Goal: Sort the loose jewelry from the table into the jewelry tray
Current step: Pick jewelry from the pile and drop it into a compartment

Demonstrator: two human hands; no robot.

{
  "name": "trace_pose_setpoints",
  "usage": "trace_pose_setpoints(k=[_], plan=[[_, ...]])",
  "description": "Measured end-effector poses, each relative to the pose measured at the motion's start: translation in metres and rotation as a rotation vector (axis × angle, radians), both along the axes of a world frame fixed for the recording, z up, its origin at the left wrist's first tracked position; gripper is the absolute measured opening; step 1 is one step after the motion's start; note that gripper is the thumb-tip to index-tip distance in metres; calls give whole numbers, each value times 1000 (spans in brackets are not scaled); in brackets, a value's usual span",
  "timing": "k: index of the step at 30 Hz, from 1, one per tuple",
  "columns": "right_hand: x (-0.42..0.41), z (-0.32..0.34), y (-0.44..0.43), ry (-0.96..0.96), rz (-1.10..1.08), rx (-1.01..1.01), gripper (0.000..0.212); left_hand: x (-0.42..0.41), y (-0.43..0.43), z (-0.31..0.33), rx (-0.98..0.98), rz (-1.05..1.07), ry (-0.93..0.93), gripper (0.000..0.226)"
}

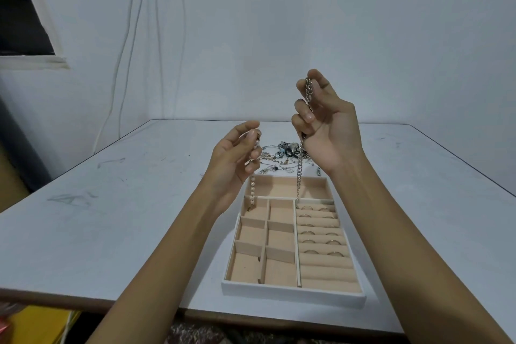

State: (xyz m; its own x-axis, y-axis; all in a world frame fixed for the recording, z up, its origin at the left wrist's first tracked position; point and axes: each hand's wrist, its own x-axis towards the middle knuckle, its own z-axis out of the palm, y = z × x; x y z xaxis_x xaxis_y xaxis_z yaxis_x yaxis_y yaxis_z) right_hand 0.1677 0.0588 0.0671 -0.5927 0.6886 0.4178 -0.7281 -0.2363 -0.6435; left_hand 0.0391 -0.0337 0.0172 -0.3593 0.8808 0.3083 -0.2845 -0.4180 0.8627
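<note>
At centre frame, the left hand pinches a pearl strand whose beads hang over the tray's upper-left compartments. The right hand, higher up, curls round a metal link chain dangling over the long top compartment. The white tray, lined in peach velvet, holds thin rings in its padded rolls. A tangled pile lies on the scuffed grey worktop just beyond.

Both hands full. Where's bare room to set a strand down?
Bare table left and right of the tray. Inside it, the long far compartment and the six small left compartments look mostly empty. Crowded: the loose jewelry pile behind the tray; upper ring rolls hold rings.
</note>
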Motion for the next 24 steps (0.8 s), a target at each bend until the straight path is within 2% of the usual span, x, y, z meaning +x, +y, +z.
trace_pose_setpoints(k=[11,20,24], plan=[[-5,-7,-1,-4,-2,-21,17,-7,-14,-6,-91,54,212,15],[-10,-10,-3,-4,11,-24,17,8,-21,-11,-119,-25,263,12],[-10,-10,-3,-3,19,-30,17,13,-18,-13,-140,8,303,12]])
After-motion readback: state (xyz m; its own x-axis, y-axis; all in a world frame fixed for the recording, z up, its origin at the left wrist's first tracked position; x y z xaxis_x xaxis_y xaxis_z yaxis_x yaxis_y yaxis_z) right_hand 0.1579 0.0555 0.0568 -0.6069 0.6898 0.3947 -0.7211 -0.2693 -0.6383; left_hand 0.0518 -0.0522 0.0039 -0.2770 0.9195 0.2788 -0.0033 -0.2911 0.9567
